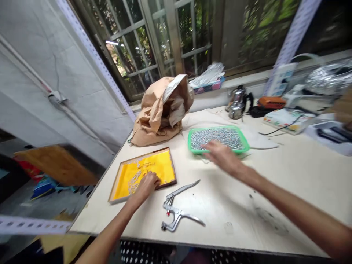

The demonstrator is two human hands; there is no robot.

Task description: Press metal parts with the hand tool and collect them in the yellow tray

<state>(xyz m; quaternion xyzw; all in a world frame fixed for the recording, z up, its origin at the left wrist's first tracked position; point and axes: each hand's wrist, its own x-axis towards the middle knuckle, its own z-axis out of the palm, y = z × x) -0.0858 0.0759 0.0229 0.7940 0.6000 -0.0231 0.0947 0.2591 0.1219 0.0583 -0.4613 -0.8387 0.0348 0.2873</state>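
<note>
My left hand (148, 183) is over the lower right part of a shallow tray (173, 168) with a yellow bottom, its fingers curled downward. Whatever its fingertips hold, if anything, is hidden. Small pale metal pieces (134, 183) lie in a loose pile to the left of this hand. My right hand (221, 156) is at the front rim of a green plastic basket (245, 145), smeared by motion. Many small silvery metal pieces (217, 135) fill the basket. Between my hands, nearer the table's front edge, lie metal hand pliers (176, 211) with their handles spread.
A crumpled brown paper bag (154, 117) stands open behind the tray. Farther back are a metal pot (237, 104), an orange case (271, 102) and a patterned box (287, 119) with a black cable. A barred window and sill line the table's (233, 212) far side.
</note>
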